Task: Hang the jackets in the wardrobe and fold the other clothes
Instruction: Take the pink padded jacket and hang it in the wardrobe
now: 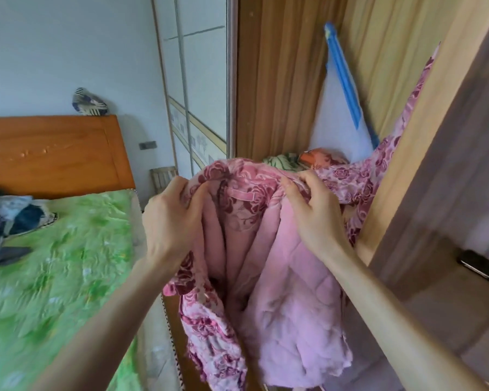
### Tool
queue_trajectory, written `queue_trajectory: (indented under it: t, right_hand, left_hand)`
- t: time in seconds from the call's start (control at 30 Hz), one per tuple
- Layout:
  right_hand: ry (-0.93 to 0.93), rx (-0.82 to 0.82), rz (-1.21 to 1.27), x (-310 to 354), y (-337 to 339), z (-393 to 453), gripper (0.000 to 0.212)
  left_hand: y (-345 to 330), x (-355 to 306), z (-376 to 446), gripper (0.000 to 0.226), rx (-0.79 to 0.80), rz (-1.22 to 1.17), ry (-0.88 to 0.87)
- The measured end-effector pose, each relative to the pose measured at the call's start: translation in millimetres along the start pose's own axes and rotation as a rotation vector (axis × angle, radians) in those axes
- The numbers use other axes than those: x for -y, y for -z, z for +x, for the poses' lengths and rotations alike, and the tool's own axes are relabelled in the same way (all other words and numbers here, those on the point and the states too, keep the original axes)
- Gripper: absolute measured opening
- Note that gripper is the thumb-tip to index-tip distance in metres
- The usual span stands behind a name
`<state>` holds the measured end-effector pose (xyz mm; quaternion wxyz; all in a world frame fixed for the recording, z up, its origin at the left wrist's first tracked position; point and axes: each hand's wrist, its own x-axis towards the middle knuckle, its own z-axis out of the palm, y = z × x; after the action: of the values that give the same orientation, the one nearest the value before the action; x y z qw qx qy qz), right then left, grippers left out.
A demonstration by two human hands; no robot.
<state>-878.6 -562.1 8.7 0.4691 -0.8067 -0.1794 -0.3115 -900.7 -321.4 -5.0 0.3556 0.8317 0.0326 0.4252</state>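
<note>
Both the left hand (172, 218) and the right hand (312, 213) grasp the pink jacket (266, 263) at its collar, mid-frame. Its length hangs straight down; the open wardrobe (288, 80) lies just behind, upper right.

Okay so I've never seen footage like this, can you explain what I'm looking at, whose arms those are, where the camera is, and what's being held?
There is no machine here. A person wears a wide-angle camera on the head, so the single picture looks forward and down along their own bare arms. The left hand and right hand each grip the collar area of a pink floral jacket, held up with its plain quilted lining facing the camera. Behind it stands an open wooden wardrobe with bedding piled inside. To the left is a bed with a green cover, and a heap of dark and blue clothes lies on it, not yet folded.
</note>
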Motion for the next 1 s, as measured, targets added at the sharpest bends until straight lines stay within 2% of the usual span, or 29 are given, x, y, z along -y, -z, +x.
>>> queue_trajectory:
  t: [0.23, 0.57, 0.83, 1.0]
  right_hand:
    - [-0.01, -0.068, 0.065, -4.3, -1.1, 38.5, 0.02]
    - [0.015, -0.124, -0.024, -20.1, -27.9, 120.7, 0.021]
    - [0.01, -0.081, 0.015, -45.4, -76.6, 209.7, 0.021]
    - [0.013, -0.078, 0.025, -60.2, -94.5, 262.0, 0.021]
  left_hand:
    - [-11.4, -13.6, 28.5, 0.048, -0.049, -0.041, 0.023]
    - [-34.5, -5.7, 99.7, 0.048, -0.071, -0.026, 0.028]
    - [-66.2, 38.7, 188.8, 0.051, 0.049, -0.034, -0.066]
    - [-95.7, 52.8, 249.0, 0.052, 0.108, -0.148, -0.087]
